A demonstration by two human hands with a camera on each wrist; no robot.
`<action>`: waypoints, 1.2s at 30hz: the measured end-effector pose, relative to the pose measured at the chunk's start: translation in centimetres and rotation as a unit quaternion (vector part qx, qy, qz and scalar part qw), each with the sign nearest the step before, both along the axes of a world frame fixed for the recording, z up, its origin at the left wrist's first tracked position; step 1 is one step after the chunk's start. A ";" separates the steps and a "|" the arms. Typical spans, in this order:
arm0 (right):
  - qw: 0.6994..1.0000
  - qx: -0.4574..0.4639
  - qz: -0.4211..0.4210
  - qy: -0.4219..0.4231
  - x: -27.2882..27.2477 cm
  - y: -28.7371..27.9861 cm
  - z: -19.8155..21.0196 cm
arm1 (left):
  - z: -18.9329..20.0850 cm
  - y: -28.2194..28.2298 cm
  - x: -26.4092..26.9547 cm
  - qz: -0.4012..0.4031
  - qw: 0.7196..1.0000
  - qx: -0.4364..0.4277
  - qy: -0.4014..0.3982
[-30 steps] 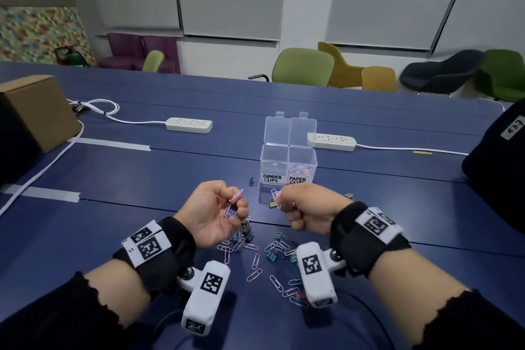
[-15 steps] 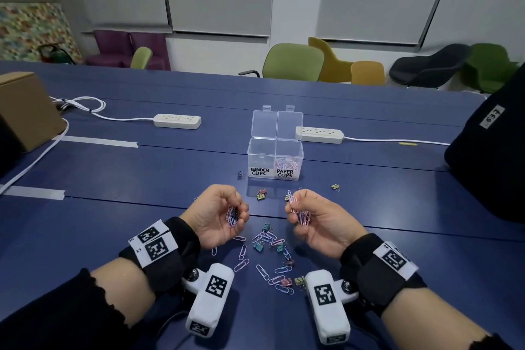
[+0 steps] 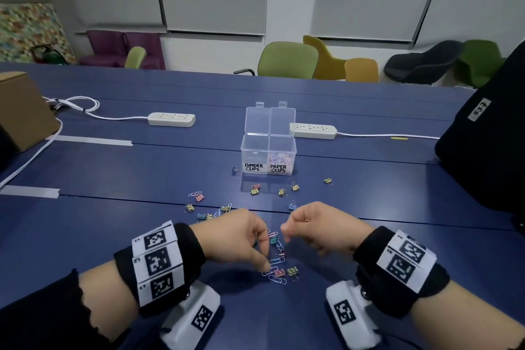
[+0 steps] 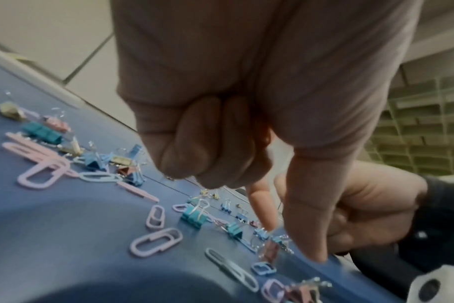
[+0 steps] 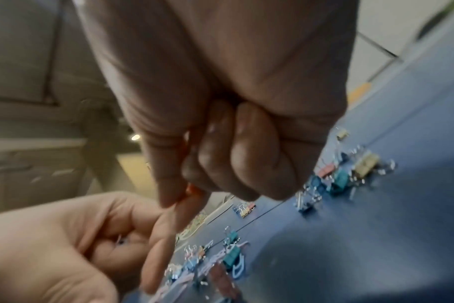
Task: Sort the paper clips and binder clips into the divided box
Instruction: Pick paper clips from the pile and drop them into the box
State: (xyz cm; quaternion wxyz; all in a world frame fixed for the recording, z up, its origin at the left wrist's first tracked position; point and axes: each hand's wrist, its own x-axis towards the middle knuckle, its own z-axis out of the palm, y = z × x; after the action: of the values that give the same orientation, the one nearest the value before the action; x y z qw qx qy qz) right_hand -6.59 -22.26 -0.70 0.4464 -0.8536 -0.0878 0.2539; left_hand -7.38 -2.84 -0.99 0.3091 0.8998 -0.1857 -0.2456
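Observation:
The clear divided box [image 3: 246, 155] stands open mid-table, labelled BINDER CLIPS and PAPER CLIPS, with pastel paper clips [image 3: 279, 158] in its right half. Loose paper clips and binder clips [image 3: 277, 271] lie in a pile near the table's front edge. My left hand [image 3: 265, 257] is palm down over the pile, fingers curled and thumb tip [image 4: 311, 246] touching the table among the clips. The right wrist view shows a bit of clip inside its curled fingers [image 5: 118, 242]. My right hand [image 3: 285, 231] hovers just right of it in a tight fist [image 5: 233, 164]; what it holds is hidden.
More binder clips [image 3: 255, 189] lie scattered between the pile and the box. Two white power strips [image 3: 172, 119] [image 3: 312, 131] sit behind it. A cardboard box [image 3: 22, 111] is at the far left and a black bag [image 3: 488, 150] at the right.
Both hands have come down from chest height, where they held paper clips with palms turned up, to the pile on the table. They are now turned palm down.

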 end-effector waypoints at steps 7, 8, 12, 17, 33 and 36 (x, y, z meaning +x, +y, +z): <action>0.944 -0.227 0.161 -0.179 -2.2 1.5 0.1 | -0.8 -1.1 -0.2 -0.016 0.980 0.145 -0.133; 0.938 -0.242 0.160 -0.192 -2.5 1.8 0.1 | -0.9 -1.1 -0.2 -0.019 0.978 0.155 -0.141; 0.910 -0.298 0.178 -0.225 -3.0 2.7 0.1 | -0.9 -0.4 0.2 -0.011 0.974 0.176 -0.145; 0.881 -0.359 0.179 -0.252 -2.7 3.5 -0.5 | -0.9 0.4 0.0 0.018 0.966 0.208 -0.149; 0.885 -0.368 0.214 -0.189 -1.7 4.9 -0.2 | -1.0 -1.4 -0.4 0.010 0.976 0.208 -0.061; 0.874 -0.387 0.226 -0.189 -1.6 5.0 -0.1 | -1.2 -1.4 -0.1 0.001 0.976 0.212 -0.053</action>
State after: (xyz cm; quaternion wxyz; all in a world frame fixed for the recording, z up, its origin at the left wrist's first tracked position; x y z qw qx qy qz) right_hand -8.22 -17.22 -0.81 -0.0137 -0.9468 -0.2555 0.1950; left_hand -7.48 -4.28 -2.19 0.1015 0.9567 -0.1450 -0.2310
